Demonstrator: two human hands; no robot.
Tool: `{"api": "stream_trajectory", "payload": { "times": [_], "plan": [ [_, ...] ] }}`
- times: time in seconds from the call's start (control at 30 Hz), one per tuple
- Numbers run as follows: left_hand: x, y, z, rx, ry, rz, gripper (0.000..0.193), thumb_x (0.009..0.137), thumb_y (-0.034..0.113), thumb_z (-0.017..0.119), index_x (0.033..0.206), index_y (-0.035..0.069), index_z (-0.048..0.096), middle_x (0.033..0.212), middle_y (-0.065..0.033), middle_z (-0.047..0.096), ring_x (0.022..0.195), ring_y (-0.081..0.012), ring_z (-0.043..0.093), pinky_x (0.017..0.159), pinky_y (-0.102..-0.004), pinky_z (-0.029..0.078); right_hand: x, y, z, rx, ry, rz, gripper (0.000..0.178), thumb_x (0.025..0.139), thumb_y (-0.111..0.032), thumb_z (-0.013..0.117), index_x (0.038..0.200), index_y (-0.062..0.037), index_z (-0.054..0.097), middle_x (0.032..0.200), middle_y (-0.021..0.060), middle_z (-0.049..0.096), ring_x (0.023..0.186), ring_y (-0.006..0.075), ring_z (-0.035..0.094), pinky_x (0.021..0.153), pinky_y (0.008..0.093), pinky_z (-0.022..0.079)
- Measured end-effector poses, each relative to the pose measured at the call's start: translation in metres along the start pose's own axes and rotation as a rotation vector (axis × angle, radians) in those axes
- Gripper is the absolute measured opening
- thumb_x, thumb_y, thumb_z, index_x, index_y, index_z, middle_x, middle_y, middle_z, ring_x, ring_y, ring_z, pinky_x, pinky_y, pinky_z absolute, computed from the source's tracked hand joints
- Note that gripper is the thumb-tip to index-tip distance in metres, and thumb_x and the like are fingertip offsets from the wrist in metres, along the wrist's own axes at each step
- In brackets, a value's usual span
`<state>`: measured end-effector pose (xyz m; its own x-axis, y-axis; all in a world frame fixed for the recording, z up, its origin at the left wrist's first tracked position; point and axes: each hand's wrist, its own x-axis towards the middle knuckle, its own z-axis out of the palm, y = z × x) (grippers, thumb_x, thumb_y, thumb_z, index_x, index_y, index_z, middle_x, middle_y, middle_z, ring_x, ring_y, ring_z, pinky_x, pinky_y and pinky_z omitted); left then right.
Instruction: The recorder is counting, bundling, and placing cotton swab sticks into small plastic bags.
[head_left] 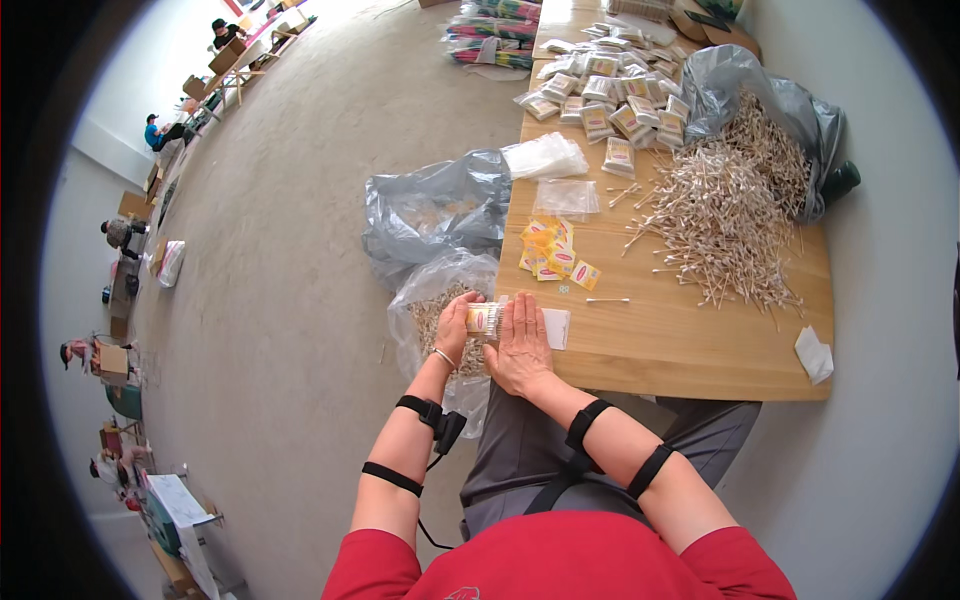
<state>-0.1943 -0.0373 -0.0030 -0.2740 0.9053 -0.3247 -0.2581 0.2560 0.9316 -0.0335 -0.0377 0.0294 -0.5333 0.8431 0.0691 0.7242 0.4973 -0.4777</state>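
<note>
My left hand (455,325) is closed round a small pack of cotton swabs (484,319) with a yellow and white label, over the table's left edge. My right hand (522,345) has its fingers stretched out flat and side by side, against the swab ends at the pack's right side. A white card (558,328) lies partly under that hand. Just beyond are a single cotton swab (608,300) and a scatter of yellow label cards (550,250). Under my left hand, a clear bag of cotton swabs (425,310) hangs beside the table.
A large heap of loose swabs (715,220) spills from a grey plastic bag (720,85) on the wooden table (690,355). Filled packs (620,95) pile up at the back. Clear bags (566,197) lie nearer. Other people work along the far left wall.
</note>
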Motion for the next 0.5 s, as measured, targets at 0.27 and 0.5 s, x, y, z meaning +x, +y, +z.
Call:
{"api": "stream_trajectory", "payload": {
  "times": [0.27, 0.5],
  "plan": [
    [0.002, 0.007, -0.001, -0.097, -0.007, -0.031, 0.055, 0.098, 0.042, 0.03, 0.134, 0.0, 0.037, 0.13, -0.0174, 0.048, 0.119, -0.0239, 0.047, 0.1, -0.0339, 0.038, 0.028, 0.019, -0.011, 0.801, 0.357, 0.111, 0.063, 0.09, -0.029, 0.034, 0.138, 0.0088, 0.019, 0.147, 0.0244, 0.013, 0.139, 0.0348, 0.009, 0.112, 0.0387, 0.009],
    [0.002, 0.001, -0.006, -0.104, -0.074, -0.008, 0.063, 0.096, 0.051, 0.029, 0.135, 0.002, 0.036, 0.134, -0.0158, 0.045, 0.122, -0.0241, 0.045, 0.102, -0.035, 0.037, 0.032, 0.002, -0.004, 0.884, 0.285, 0.065, 0.064, 0.092, -0.034, 0.031, 0.138, 0.009, 0.019, 0.147, 0.0253, 0.015, 0.139, 0.0357, 0.01, 0.112, 0.0386, 0.009]
  ]
}}
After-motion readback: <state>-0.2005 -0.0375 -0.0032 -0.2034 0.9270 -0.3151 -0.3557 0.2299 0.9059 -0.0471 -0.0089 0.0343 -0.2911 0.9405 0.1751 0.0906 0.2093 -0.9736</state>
